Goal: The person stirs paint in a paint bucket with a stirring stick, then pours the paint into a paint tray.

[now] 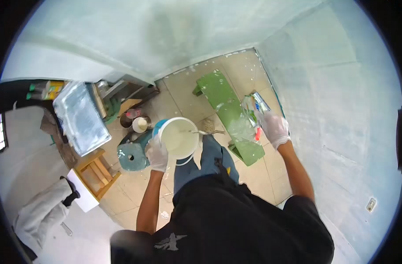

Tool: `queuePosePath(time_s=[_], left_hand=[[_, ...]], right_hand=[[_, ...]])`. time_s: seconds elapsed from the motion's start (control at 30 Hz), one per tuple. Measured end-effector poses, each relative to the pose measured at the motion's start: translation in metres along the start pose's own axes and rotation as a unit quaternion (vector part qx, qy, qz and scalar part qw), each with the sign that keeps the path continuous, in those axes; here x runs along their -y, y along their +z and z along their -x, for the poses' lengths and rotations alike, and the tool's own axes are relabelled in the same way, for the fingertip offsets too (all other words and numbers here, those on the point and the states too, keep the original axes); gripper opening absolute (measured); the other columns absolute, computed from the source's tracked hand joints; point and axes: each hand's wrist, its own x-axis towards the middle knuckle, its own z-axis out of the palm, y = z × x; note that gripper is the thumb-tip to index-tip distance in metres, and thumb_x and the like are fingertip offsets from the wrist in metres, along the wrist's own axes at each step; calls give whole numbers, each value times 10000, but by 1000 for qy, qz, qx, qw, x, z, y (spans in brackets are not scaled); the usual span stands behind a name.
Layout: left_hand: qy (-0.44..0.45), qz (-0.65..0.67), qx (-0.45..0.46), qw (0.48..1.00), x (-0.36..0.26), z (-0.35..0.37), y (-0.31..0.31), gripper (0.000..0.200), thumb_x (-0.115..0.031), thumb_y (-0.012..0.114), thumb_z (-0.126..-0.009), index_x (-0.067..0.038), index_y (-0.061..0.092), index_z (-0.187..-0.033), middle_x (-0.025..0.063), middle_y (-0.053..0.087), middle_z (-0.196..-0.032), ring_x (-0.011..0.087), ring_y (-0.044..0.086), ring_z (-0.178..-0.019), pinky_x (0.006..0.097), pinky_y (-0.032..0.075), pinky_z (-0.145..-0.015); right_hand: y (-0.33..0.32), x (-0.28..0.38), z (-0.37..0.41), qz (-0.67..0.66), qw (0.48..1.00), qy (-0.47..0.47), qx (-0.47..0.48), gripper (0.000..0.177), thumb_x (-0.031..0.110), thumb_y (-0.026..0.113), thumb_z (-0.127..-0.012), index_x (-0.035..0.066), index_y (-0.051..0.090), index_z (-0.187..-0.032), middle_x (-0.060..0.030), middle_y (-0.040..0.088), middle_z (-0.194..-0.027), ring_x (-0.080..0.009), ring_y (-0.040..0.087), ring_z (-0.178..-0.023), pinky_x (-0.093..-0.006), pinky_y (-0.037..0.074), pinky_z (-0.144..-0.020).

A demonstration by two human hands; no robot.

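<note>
My left hand (pixel 157 155), in a thin clear glove, is closed on the rim of a white bucket (pixel 178 138). Inside the bucket is a pale, whitish content, and a thin stick-like handle (pixel 206 132) lies across its right rim. My right hand (pixel 275 128), gloved the same way, is over the right edge of a green bench (pixel 216 90), with its fingers curled. What it grips, if anything, is hidden. Beside its fingers are a crumpled clear plastic bag (pixel 241 128), a small red item (pixel 257 134) and a flat blue-and-white object (pixel 261 104).
A teal stool (pixel 132 159) with a hole in its top stands left of the bucket. Behind it are a small pale container (pixel 141 125) and a glass-like panel (pixel 81 119). A wooden stool (pixel 98 174) is farther left. Pale painted walls (pixel 324 92) border the spotted tile floor (pixel 179 94).
</note>
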Motion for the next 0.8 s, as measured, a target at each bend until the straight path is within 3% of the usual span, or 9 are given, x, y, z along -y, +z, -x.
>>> queuePosePath(time_s=[0.13, 0.2, 0.27, 0.33, 0.4, 0.47, 0.67, 0.7, 0.8], left_hand=[[40, 55, 49, 996, -48, -54, 93, 285, -208, 542, -906, -91, 583, -1162, 241, 617, -727, 436, 616, -689, 504, 472, -577], [33, -14, 98, 995, -71, -76, 134, 301, -211, 531, -915, -92, 578, -1187, 241, 641, -811, 432, 630, -754, 489, 491, -625], [119, 27, 23, 992, -74, -91, 199, 349, -202, 567, -878, -96, 603, -1209, 240, 640, -723, 423, 634, -673, 525, 491, -635], [86, 21, 71, 994, -103, -109, 230, 336, -219, 554, -888, -108, 614, -1199, 235, 653, -766, 419, 641, -705, 511, 501, -654], [87, 105, 105, 985, -118, -126, 257, 328, -222, 540, -895, -122, 615, -1198, 225, 665, -825, 408, 652, -753, 499, 507, -671], [63, 87, 147, 983, -126, -134, 281, 325, -228, 537, -894, -133, 619, -1193, 211, 672, -873, 397, 658, -798, 473, 517, -692], [-12, 148, 144, 978, -122, -131, 308, 329, -256, 535, -901, -116, 631, -1183, 196, 679, -991, 371, 655, -930, 428, 511, -799], [-27, 141, 178, 973, -134, -129, 289, 384, -294, 532, -931, -53, 611, -1219, 195, 677, -1070, 309, 652, -1018, 373, 482, -858], [2, 195, 178, 964, -123, -118, 278, 431, -299, 512, -945, -16, 568, -1264, 203, 680, -1064, 290, 658, -1005, 368, 482, -858]], right_hand=[[35, -66, 22, -59, 993, 98, 38, 395, 402, 498, -942, 71, 671, -814, -193, 640, -742, -388, 630, -694, -497, 474, -600], [51, -82, 43, -39, 982, 181, 24, 430, 411, 477, -960, 61, 640, -769, -188, 630, -725, -387, 625, -689, -498, 466, -587], [66, -105, 64, -65, 980, 186, 13, 455, 420, 474, -963, 56, 609, -724, -193, 622, -708, -389, 620, -679, -491, 463, -575], [77, -120, 84, -30, 989, 146, 8, 457, 414, 478, -965, 57, 601, -709, -196, 620, -689, -391, 618, -668, -485, 461, -570], [76, -122, 95, -53, 972, 219, 66, 399, 390, 514, -952, 66, 584, -730, -193, 593, -686, -401, 602, -664, -491, 446, -558], [81, -125, 107, -69, 965, 238, 79, 339, 336, 560, -929, 69, 563, -721, -193, 573, -687, -406, 593, -663, -491, 436, -547], [93, -123, 134, -169, 967, 182, 58, 208, 218, 634, -864, 69, 545, -749, -176, 570, -681, -395, 588, -643, -474, 443, -540], [90, -121, 132, -163, 972, 156, 61, 144, 217, 628, -864, 87, 588, -817, -160, 578, -698, -379, 592, -645, -459, 450, -543], [84, -108, 120, -184, 975, 101, 71, 86, 195, 619, -860, 114, 632, -887, -152, 594, -728, -380, 597, -656, -453, 454, -547]])
